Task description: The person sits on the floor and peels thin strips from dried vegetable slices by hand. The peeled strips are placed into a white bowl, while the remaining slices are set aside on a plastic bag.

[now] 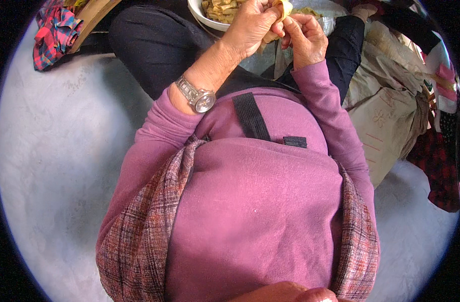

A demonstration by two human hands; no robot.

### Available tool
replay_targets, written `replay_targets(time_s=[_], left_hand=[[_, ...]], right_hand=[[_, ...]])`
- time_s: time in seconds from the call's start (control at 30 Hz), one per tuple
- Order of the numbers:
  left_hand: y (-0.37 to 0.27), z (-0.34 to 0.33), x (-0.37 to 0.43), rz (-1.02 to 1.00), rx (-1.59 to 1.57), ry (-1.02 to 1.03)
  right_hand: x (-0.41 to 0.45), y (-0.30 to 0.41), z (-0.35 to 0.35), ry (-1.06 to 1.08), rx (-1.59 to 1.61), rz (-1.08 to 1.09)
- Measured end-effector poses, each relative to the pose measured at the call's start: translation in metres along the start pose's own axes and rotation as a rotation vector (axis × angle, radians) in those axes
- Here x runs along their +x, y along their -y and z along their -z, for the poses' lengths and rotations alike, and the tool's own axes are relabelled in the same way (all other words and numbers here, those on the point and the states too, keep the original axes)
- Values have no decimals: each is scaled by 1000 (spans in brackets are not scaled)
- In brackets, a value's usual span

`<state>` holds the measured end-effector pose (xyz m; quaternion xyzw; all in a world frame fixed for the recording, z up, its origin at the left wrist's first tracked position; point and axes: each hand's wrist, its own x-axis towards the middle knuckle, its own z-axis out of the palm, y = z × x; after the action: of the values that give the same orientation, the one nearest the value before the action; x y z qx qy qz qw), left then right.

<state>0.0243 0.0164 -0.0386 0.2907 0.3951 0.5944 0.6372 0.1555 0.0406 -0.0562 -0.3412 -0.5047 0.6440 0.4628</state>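
Observation:
My left hand (249,28), with a metal-banded watch (198,96) on its wrist, grips a soft pale-yellow strip (284,9) that looks like tofu skin. The strip is bent into a loop above the fingers, and a tail of it seems to hang below them. Close beside it, my right hand (307,37) pinches at the same strip between thumb and fingers. Just beyond my left hand is a white bowl (194,9), cut off by the top edge of the view. Many folded or rolled yellowish pieces (220,11) fill it.
More yellowish pieces (309,12) lie on clear plastic sheeting (330,22) behind my right hand. A pale sack (381,120) slumps on the right, near dark red cloth (437,170). At upper left, checked cloth (54,41) lies against a wooden edge (92,22). My bent legs (158,41) flank the work.

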Motion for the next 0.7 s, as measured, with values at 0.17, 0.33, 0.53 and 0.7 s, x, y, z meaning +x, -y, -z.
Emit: replay_targets(time_s=[0.17, 0.33, 0.53, 0.7], left_hand=[[12, 9, 4, 8, -22, 38], [17, 6, 8, -53, -119, 40], [18, -2, 5, -58, -26, -79], [17, 2, 0, -20, -191, -29]], right_hand=[[-2, 8, -5, -82, -59, 143], [-4, 9, -4, -15, -78, 227], [2, 9, 5, 79, -96, 147], [6, 13, 10, 47, -94, 34]])
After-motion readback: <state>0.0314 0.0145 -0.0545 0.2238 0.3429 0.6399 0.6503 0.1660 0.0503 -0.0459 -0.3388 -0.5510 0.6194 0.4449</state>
